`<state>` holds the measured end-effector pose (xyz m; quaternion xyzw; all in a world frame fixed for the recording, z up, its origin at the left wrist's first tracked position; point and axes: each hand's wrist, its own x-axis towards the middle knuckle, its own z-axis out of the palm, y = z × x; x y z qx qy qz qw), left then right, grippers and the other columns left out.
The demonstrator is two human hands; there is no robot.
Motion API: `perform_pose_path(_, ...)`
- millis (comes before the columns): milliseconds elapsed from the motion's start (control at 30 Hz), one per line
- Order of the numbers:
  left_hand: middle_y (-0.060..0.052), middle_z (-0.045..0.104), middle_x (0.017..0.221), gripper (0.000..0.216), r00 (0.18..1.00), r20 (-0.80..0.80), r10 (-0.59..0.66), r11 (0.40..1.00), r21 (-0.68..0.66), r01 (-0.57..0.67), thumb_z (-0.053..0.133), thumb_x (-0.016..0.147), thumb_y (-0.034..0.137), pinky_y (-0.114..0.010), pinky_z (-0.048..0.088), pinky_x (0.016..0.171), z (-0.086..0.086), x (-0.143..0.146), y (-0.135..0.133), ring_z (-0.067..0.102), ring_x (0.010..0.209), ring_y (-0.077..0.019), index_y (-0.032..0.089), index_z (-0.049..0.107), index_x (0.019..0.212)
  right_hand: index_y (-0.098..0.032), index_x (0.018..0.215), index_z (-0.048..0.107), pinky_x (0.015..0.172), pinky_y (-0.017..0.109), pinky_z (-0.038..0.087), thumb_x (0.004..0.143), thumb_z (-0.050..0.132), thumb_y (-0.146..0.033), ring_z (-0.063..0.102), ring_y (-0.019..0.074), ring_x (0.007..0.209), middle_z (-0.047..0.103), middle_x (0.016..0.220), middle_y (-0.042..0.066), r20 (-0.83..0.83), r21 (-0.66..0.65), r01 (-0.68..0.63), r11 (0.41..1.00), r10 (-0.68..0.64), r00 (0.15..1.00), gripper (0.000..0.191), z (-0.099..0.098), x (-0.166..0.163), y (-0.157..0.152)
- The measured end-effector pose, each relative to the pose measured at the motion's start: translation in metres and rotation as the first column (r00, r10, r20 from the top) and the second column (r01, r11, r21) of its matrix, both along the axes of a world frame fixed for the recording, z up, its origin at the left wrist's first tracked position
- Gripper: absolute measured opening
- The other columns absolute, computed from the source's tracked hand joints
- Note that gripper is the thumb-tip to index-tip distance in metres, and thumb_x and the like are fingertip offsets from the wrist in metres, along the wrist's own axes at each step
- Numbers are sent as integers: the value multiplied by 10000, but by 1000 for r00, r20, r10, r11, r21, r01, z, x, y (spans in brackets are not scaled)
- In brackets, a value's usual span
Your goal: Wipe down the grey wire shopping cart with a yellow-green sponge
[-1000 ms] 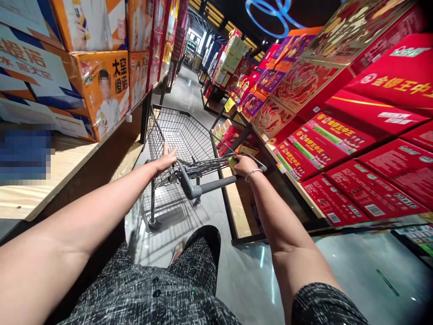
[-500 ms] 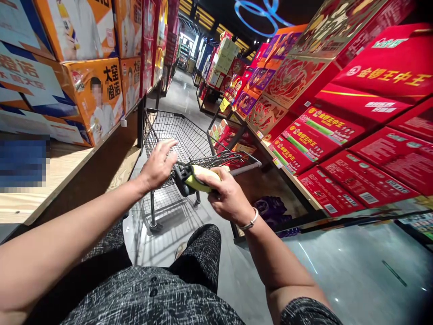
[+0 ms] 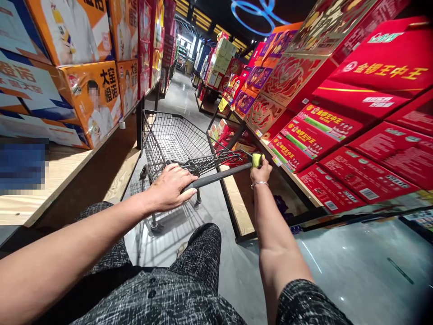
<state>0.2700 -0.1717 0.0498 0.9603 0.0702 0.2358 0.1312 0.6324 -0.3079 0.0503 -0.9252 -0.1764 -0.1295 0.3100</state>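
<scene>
A black wire shopping cart [image 3: 174,131] stands before my knees, its basket showing bare wire mesh. My left hand [image 3: 174,185] wraps over the left end of the cart's grey handle [image 3: 221,177], fingers on top and thumb on the near side. At the handle's far right end, my right hand [image 3: 262,171] is closed around a yellow-green cloth [image 3: 256,160] pressed against the bar. Part of the cloth is hidden by the fingers.
Orange drink cartons [image 3: 89,99] are stacked on a wooden shelf [image 3: 50,174] at left. Red gift boxes [image 3: 368,167] fill the display on the right. A low wooden ledge [image 3: 237,203] lies close to the cart's right side. An aisle floor [image 3: 184,90] stretches ahead.
My right hand has slid right with the cloth, from the handle's left end to its right end. My left hand has come down from above the cart onto the handle.
</scene>
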Motion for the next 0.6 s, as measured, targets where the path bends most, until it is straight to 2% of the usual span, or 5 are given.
perform_pose_path(167,-78,665,1158,394,997,27,-70,993,-92,72,451,956,433,-507,221,1104,-3,2,2,575,1110,-249,231,592,1264,-195,1553,-87,907,408,558,895,331,-189,581,222,1194,473,1394,189,-142,334,-65,940,119,983,779,-61,-102,17)
perform_pose_path(300,-79,653,1119,392,997,8,-76,990,-118,76,423,960,421,-525,219,1107,-2,5,2,562,1100,-257,214,591,1247,-237,1554,-68,990,480,516,932,399,-275,515,291,1266,422,1428,206,63,353,-292,889,289,955,779,-90,-210,7)
perform_pose_path(400,-78,636,1028,346,997,24,-68,991,-111,71,348,965,364,-520,252,1101,-4,6,3,552,1043,-254,200,643,1043,-337,1553,155,1015,511,495,874,507,-232,501,309,1254,459,1355,153,207,128,-606,785,576,791,771,-73,-251,-11)
perform_pose_path(467,-75,622,1006,345,997,53,-64,992,-106,69,319,961,332,-513,247,1119,-8,5,4,541,1032,-250,204,639,981,-330,1490,374,1024,472,492,813,548,-152,479,304,1262,441,1358,131,207,-75,-705,705,703,681,722,-43,-243,-18)
perform_pose_path(600,-86,612,1115,379,992,97,-76,988,-125,87,351,945,303,-539,165,1164,-15,3,8,523,1110,-247,204,575,1234,-360,1330,604,924,424,513,789,562,-109,499,299,1127,460,1383,70,119,-413,-559,719,651,750,598,24,-162,-8)
